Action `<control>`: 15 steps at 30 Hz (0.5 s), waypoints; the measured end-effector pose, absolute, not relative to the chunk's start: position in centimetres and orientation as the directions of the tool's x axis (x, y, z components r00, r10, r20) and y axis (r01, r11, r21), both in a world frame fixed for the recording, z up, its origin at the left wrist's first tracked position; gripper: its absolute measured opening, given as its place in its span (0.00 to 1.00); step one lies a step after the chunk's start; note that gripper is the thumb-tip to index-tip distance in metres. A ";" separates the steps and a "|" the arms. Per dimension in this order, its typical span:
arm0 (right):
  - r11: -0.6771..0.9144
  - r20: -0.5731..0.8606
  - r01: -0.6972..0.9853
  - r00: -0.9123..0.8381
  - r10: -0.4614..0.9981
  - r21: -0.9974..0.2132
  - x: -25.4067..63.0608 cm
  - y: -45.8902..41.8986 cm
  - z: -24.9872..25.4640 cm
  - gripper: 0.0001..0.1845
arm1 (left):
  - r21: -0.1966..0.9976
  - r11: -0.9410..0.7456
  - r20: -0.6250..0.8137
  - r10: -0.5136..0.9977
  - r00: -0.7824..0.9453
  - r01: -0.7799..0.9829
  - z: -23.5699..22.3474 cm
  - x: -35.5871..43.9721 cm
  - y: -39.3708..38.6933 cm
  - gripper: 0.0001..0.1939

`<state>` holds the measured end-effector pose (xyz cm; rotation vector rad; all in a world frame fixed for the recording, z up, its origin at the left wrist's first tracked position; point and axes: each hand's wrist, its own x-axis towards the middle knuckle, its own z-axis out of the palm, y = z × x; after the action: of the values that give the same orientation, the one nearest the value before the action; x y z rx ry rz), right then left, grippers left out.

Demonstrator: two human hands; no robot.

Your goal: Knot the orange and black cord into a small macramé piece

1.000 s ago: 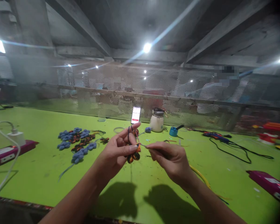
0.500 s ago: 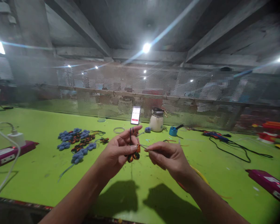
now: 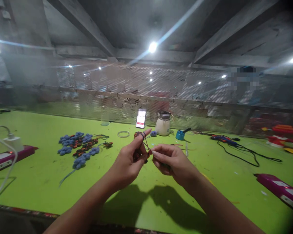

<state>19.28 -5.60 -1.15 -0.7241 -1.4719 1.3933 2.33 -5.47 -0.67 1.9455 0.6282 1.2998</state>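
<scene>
My left hand point(image 3: 127, 164) is closed round a small crocheted piece point(image 3: 149, 152) in dark, orange and reddish yarn, most of it hidden by the fingers. A strand of yarn point(image 3: 146, 141) runs over its raised index finger and down to the piece. Close against it on the right, my right hand point(image 3: 175, 161) pinches a thin crochet hook, now almost wholly covered by the fingers. Left of the hands lie several blue crocheted flowers point(image 3: 80, 161) and dark-orange ones point(image 3: 82, 151), some with yarn tails.
On the green table point(image 3: 39, 188) stand a phone point(image 3: 141, 118), a lidded white jar point(image 3: 162, 125) and a teal pot point(image 3: 180, 135). A ring point(image 3: 123, 134) lies behind my left hand. Purple power strips point(image 3: 279, 190) sit at both sides, and a dark cord point(image 3: 249, 159) lies right.
My left hand has turned, so its fingers now cover more of the crocheted piece. My right hand has come nearer to it, and the hook that showed between them is largely hidden.
</scene>
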 end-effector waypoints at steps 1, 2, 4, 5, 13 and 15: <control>0.147 0.223 -0.224 -0.369 0.902 -0.963 19.1 -5.5 -1.3 0.10 | 0.732 -0.679 0.620 0.700 0.355 0.060 -0.8 2.5 -5.6 0.30; 0.128 0.221 -0.266 -0.355 0.908 -0.955 18.9 -5.5 -1.4 0.10 | 0.699 -0.709 0.648 0.682 0.338 0.092 -1.0 2.7 -5.6 0.29; 0.108 0.223 -0.340 -0.321 0.920 -0.934 18.5 -5.6 -1.6 0.10 | 0.668 -0.736 0.682 0.663 0.308 0.105 -1.2 2.9 -5.7 0.28; 0.108 0.230 -0.370 -0.303 0.925 -0.923 18.3 -5.7 -1.6 0.10 | 0.672 -0.736 0.689 0.664 0.291 0.089 -1.2 3.0 -5.7 0.28; 0.301 0.363 -0.300 -0.177 0.915 -0.905 17.8 -6.2 -1.8 0.09 | 0.865 -0.352 0.475 0.805 0.355 -0.359 -0.6 2.6 -4.9 0.32; 0.392 0.426 -0.208 -0.158 0.891 -0.896 18.0 -6.2 -1.8 0.09 | 0.866 -0.266 0.439 0.810 0.389 -0.423 -0.5 2.3 -4.7 0.32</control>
<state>17.95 -6.18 -1.79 -0.6673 -1.3944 1.1010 2.29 -4.70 -0.49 1.3883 0.3795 1.2328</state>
